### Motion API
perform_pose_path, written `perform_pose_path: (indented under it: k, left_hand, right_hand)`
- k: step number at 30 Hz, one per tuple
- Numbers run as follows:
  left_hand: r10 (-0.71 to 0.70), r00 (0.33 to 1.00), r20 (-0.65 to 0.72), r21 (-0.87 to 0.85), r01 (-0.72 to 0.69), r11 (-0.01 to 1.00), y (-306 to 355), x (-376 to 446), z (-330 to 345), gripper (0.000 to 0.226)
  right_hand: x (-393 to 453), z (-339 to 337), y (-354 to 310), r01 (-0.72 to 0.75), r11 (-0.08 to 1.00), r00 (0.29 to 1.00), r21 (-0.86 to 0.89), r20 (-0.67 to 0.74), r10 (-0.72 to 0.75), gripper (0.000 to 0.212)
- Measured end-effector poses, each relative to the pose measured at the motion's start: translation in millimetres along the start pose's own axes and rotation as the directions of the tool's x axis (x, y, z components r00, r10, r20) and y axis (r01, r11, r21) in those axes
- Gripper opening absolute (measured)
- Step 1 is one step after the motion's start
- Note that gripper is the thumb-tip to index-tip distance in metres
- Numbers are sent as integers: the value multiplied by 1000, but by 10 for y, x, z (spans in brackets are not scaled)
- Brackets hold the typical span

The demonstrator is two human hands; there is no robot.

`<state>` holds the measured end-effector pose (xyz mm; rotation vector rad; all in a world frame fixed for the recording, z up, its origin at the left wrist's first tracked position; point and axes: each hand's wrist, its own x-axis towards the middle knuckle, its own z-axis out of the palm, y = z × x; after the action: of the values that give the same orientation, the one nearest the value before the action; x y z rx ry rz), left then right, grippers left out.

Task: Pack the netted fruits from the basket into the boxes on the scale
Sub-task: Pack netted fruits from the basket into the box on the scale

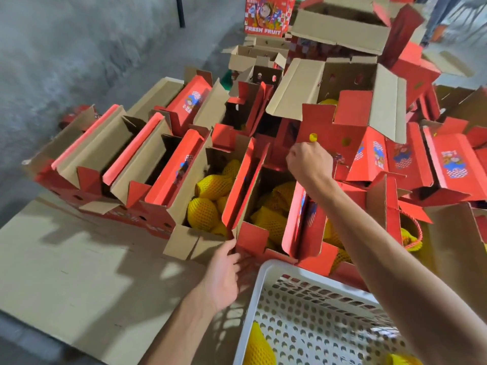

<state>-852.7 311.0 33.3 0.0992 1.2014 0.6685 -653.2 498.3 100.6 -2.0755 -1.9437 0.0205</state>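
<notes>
From the head camera, the packing looked well under way but not finished. A row of red cardboard boxes stood open on a sheet of brown cardboard; no scale could be made out beneath them. The two boxes nearest the person already held yellow netted fruits: one box showed several piled inside, and the box to its right held several more. The boxes to the left in the same row appeared dark inside, with no fruit showing, so by my reading they were not yet filled.

The white perforated basket sat at the lower right, just in front of the boxes. Only a netted fruit at its near side and part of another at the bottom edge were visible, which suggested the basket was almost emptied.

The left hand lay with fingers relaxed and extended, touching the near corner where the two filled boxes met; it held nothing. The right hand was raised over the boxes behind, fingers curled, and a small yellow piece showed just above the knuckles; whether the fingers pinched it I could not tell. The hands were well apart.

Further filled and folded boxes were stacked behind and to the right.
</notes>
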Motion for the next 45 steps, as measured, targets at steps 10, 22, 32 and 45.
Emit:
perform_pose_path:
  k: [10,22,32,45]
  left_hand:
    - [85,995,-54,-243,-95,965,-235,-48,-620,53]
    - [830,468,-304,383,-737,556,300,10,-790,25]
    - [941,266,207,978,-38,-205,1271,141,-668,39]
    - [839,544,27,999,3,-34,1837,142,-419,38]
  right_hand:
    - [105,204,-676,215,970,944,116,229,-236,62]
    - [247,321,-1190,-37,996,914,84,405,0,18]
    - [-165,638,-1440,-30,999,852,-17,522,35,41]
    - [-307,248,-1162,-454,800,828,393,518,215,12]
